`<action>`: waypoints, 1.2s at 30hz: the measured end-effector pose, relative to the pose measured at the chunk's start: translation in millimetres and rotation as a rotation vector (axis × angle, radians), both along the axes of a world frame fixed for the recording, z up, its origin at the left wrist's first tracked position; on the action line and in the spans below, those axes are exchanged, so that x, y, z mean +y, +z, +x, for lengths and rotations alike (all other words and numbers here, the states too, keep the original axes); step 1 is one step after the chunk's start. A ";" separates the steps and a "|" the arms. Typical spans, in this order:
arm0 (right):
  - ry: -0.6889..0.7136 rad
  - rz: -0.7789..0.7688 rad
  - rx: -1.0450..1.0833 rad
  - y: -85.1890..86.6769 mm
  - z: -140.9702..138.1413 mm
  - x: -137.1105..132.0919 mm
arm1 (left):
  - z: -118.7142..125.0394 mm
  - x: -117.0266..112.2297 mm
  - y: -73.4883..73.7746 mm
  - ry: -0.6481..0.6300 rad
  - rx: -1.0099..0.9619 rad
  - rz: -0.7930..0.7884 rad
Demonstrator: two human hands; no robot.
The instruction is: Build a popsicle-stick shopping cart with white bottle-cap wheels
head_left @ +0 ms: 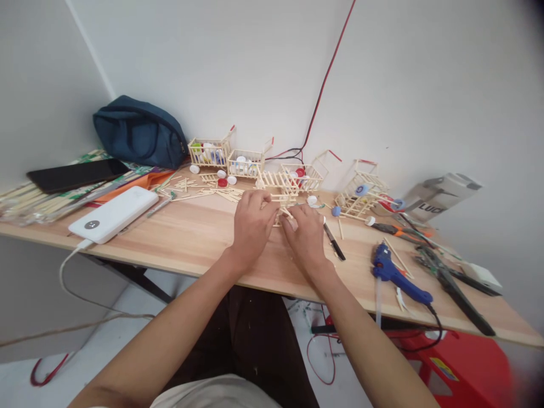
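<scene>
At the middle of the table, my left hand [254, 224] pinches the left side of a small frame of thin wooden sticks [278, 181]. Opposite it, my right hand [308, 232] has its fingers closed on the near right part of the same frame, by a slanted stick. My fingers partly cover the frame's lower end. Behind stand little stick carts with bottle-cap wheels: a left cart [209, 152], a second cart [246, 163] and a third cart [308, 175]. Another cart [361, 190] lies tipped to the right. Loose sticks [227, 194] lie scattered to the left of my hands.
A black pen [334, 241] lies right of my hands. Further right are a blue glue gun [397, 275], pliers [393, 229] and a black-handled tool [459, 294]. On the left are a white power bank [114, 214], a phone [79, 174] and a blue pouch [138, 133].
</scene>
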State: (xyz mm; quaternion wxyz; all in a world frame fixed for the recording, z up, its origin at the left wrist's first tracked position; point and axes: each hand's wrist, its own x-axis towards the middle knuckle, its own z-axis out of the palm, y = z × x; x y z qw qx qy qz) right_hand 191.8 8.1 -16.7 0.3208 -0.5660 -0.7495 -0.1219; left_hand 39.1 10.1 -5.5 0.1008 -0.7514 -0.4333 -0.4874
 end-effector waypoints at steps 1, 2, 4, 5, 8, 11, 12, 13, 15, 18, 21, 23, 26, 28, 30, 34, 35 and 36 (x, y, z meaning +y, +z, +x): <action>0.005 0.001 0.014 -1.3 1.0 0.4 | 0.1 0.6 -0.3 0.003 -0.006 0.006; 0.006 0.002 0.030 -2.6 1.9 0.6 | 0.2 1.3 -0.8 0.003 -0.015 0.014; 0.001 0.000 0.055 -4.8 3.1 -0.2 | 0.2 2.7 -2.1 -0.003 -0.037 0.035; -0.003 -0.004 0.059 -5.4 3.1 -0.9 | 0.2 3.3 -3.0 -0.006 -0.046 0.043; -0.023 -0.017 0.032 -5.0 0.3 -3.7 | 0.3 4.1 -5.8 -0.009 -0.069 0.048; -0.067 -0.023 -0.025 -2.3 -5.2 -4.8 | 0.3 4.0 -7.2 -0.017 -0.079 0.045; -0.077 -0.025 -0.036 -1.4 -6.8 -4.5 | 0.0 3.9 -6.9 -0.020 -0.077 0.042; -0.081 -0.029 -0.043 -0.6 -8.0 -3.9 | -0.5 3.7 -6.3 -0.027 -0.072 0.038; -0.070 -0.033 -0.044 0.4 -8.4 -1.9 | -2.6 3.2 -3.8 -0.052 -0.074 0.022; -0.047 -0.015 -0.044 0.8 -4.3 2.1 | -8.2 1.9 2.1 -0.097 -0.181 -0.046; -0.006 0.016 -0.029 1.3 1.8 6.1 | -14.8 0.7 7.2 -0.098 -0.400 -0.201; 0.031 0.041 -0.008 2.1 4.6 7.8 | -17.6 0.0 8.0 -0.097 -0.495 -0.314; 0.067 0.082 0.016 3.6 6.7 9.0 | -17.9 -0.8 5.7 -0.110 -0.508 -0.412; 0.076 0.101 0.030 4.1 7.9 9.4 | -16.4 -1.3 3.7 -0.096 -0.497 -0.430; 0.073 0.112 0.042 3.4 9.7 10.3 | -14.7 -1.5 2.6 -0.075 -0.486 -0.439; 0.070 0.106 0.065 -2.0 13.1 14.2 | -13.9 1.1 2.6 -0.048 -0.452 -0.451; 0.071 0.099 0.082 -4.1 13.4 15.4 | -14.6 2.4 2.3 -0.041 -0.450 -0.447; 0.072 0.090 0.105 -6.3 13.4 16.6 | -15.5 3.8 1.9 -0.041 -0.449 -0.446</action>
